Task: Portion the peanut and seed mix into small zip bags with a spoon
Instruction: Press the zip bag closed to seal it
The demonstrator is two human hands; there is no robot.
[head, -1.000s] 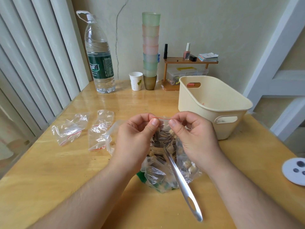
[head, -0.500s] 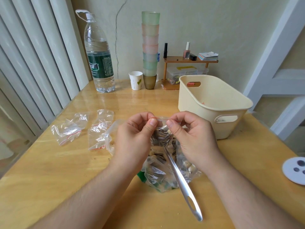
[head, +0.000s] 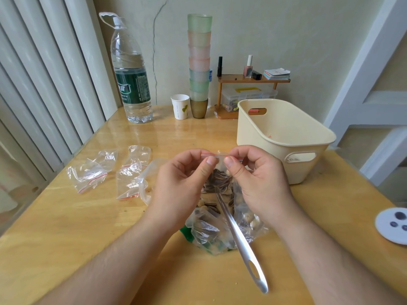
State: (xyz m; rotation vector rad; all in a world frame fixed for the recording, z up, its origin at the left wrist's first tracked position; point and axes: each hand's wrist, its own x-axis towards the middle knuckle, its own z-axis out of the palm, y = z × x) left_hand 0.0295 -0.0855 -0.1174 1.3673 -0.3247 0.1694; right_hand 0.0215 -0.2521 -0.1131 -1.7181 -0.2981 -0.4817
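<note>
My left hand point(head: 182, 183) and my right hand point(head: 259, 183) both pinch the red-lined top edge of a small zip bag point(head: 218, 175) filled with seeds and peanuts, held above the table. Beneath it lies the large clear bag of peanut and seed mix point(head: 215, 230), with a metal spoon point(head: 244, 245) standing in it, handle pointing toward me. Two empty small zip bags point(head: 90, 172) point(head: 132, 172) lie on the table to the left.
A cream plastic basket point(head: 284, 139) stands at the right, something small visible through its handle hole. At the back are a water bottle point(head: 130, 80), a paper cup point(head: 180, 106), a tall stack of cups point(head: 199, 62) and a small shelf point(head: 251, 78). A white disc point(head: 392, 225) lies far right.
My thumbs have shifted slightly along the zip bag's top edge and the bag sits a little higher; the spoon and large bag have not moved.
</note>
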